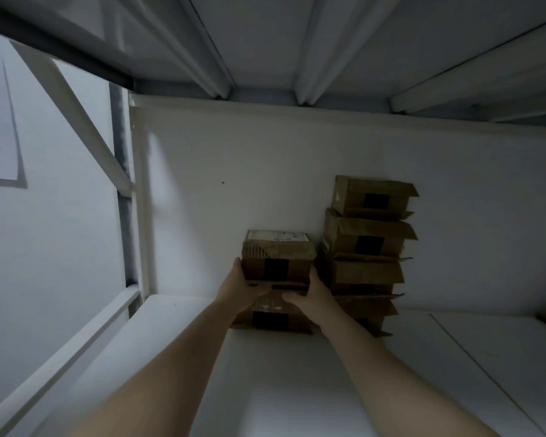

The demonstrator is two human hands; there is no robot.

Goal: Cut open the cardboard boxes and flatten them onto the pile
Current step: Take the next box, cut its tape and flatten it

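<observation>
left hand, right hand around seemingly taped box

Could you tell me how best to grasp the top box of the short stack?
Take the top box by its left and right sides, low down, from the front: it sits flat on a lower box with the wall behind it.

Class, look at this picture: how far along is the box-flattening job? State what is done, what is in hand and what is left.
Done: nothing visible; no box is flattened and no pile shows. In hand: the left hand and right hand grip the top box of a two-box stack on the shelf. Left: that box, the lower box and the taller stack beside it, all unflattened.
</observation>
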